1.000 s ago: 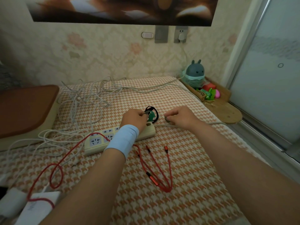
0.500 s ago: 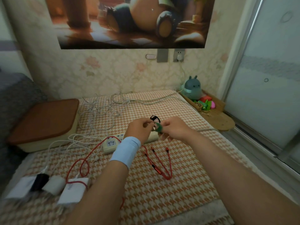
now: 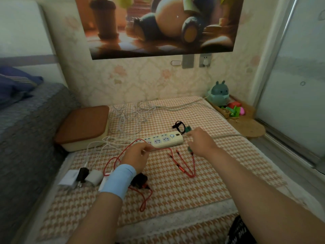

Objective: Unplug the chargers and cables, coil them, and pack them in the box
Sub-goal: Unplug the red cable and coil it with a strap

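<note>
Our left hand point(image 3: 139, 155), the one with the blue wristband, was at the far end of the power strip point(image 3: 165, 139) a second ago. It has now come back toward us. Its thumb and fingers are drawn narrow and pinch the red cable point(image 3: 181, 168) where it runs just in front of the strip.

Our right hand point(image 3: 200, 143) has changed too. Half a second ago both hands met on the green piece point(image 3: 190, 150) at the strip's end. Now the right hand alone holds it, with the fingers curled and green showing under the hand. A second bit of green shows at the fingertip, beside the black cable loop point(image 3: 179, 126). We cannot tell whether the two bits are one thing.

The sockets we can see on the strip look free, so we judge the unplugging there to be about done. A white plug does sit in the wall outlet point(image 3: 204, 60).

Three chargers lie together at the near left of the houndstooth mat point(image 3: 228, 173): a white charger point(image 3: 68, 178), a black charger point(image 3: 82, 173) and a grey charger point(image 3: 94, 177). Another dark charger point(image 3: 140, 180) is half hidden behind our left wrist, with red cable around it. The white cables point(image 3: 130, 115) lie in a loose tangle at the far side.

The box point(image 3: 82, 125) sits at the left edge of the mat, near the strip, with its brown lid on. Apart from the small black loop, nothing looks coiled, so we judge that the coiling and packing are still to do, probably starting with the red cable.
</note>
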A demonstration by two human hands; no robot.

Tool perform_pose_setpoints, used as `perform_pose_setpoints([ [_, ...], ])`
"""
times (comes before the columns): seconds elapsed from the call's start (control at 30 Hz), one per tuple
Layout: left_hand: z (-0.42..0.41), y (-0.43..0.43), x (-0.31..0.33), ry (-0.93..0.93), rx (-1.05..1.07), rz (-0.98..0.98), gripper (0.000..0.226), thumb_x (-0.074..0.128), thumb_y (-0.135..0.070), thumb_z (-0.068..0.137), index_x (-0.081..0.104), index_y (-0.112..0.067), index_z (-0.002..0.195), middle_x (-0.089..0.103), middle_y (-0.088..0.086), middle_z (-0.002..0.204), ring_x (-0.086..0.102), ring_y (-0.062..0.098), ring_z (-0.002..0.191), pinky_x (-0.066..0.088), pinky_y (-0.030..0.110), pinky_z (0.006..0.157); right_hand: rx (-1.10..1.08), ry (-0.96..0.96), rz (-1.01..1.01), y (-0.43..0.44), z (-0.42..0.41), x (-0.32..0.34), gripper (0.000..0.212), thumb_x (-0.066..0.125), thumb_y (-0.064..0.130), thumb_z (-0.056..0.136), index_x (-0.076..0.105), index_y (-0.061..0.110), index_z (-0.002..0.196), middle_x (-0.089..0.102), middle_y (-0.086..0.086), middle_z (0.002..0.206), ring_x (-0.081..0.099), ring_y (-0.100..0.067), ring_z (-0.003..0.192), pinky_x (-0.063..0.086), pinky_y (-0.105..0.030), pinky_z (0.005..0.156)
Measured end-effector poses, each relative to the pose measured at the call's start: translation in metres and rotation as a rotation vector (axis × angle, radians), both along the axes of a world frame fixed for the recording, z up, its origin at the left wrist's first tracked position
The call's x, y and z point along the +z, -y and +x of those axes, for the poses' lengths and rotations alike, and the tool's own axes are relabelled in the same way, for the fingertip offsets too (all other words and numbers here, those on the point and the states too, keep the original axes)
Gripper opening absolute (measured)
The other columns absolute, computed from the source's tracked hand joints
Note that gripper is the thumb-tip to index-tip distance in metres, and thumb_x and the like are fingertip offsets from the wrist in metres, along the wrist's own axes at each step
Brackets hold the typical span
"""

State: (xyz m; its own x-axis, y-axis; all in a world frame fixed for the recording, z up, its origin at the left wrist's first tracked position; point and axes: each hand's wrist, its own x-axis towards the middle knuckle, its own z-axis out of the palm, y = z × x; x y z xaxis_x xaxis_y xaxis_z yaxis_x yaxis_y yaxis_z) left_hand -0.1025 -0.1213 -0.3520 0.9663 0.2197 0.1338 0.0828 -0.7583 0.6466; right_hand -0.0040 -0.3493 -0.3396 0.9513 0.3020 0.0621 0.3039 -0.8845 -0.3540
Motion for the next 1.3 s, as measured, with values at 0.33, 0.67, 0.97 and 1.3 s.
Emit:
perform_pose_setpoints([
  [0.33, -0.053, -0.034, 0.002, -0.333, -0.169, 0.281, 0.036, 0.055, -0.008, 0.092, 0.062, -0.025, 0.123, 0.055, -0.001, 0.134, 0.053, 0.019, 0.121, 0.044, 0.032, 0.1, 0.456, -0.422, -0.017, -0.103, -0.087, -0.008, 0.03, 0.064, 0.038, 0.093, 0.077, 0.016, 0.108, 0.073, -0.011, 0.102, 0.068, -0.03, 0.091, 0.055, -0.044, 0.077],
  [0.67, -0.053, -0.055, 0.003, -0.373, -0.234, 0.319, 0.063, 0.061, -0.017, 0.092, 0.036, -0.028, 0.149, 0.048, 0.005, 0.145, 0.052, 0.027, 0.125, 0.046, 0.039, 0.102, 0.404, -0.368, -0.049, -0.138, -0.092, -0.018, 0.038, 0.081, 0.034, 0.084, 0.066, 0.016, 0.113, 0.068, -0.011, 0.106, 0.062, -0.029, 0.085, 0.054, -0.041, 0.071],
  [0.97, -0.066, -0.073, 0.063, 0.161, -0.007, -0.197, 0.016, 0.066, -0.018, 0.091, 0.06, -0.019, 0.107, 0.059, -0.001, 0.101, 0.057, 0.018, 0.089, 0.045, 0.03, 0.077, 0.212, -0.422, 0.753, -0.123, -0.112, 0.033, 0.023, 0.066, 0.016, 0.097, 0.061, 0.013, 0.119, 0.075, -0.011, 0.1, 0.05, -0.017, 0.044, 0.05, -0.035, 0.05],
  [1.3, -0.093, -0.098, 0.098, 0.626, 0.374, -0.754, 0.014, 0.058, -0.01, 0.096, 0.052, -0.013, 0.108, 0.057, 0.002, 0.097, 0.057, 0.01, 0.078, 0.049, 0.017, 0.06, 0.186, -0.666, 0.419, -0.119, -0.131, 0.068, 0.052, 0.036, 0.047, 0.108, 0.068, 0.008, 0.093, 0.047, 0.0, 0.054, 0.039, -0.014, 0.042, 0.032, -0.025, 0.045],
])
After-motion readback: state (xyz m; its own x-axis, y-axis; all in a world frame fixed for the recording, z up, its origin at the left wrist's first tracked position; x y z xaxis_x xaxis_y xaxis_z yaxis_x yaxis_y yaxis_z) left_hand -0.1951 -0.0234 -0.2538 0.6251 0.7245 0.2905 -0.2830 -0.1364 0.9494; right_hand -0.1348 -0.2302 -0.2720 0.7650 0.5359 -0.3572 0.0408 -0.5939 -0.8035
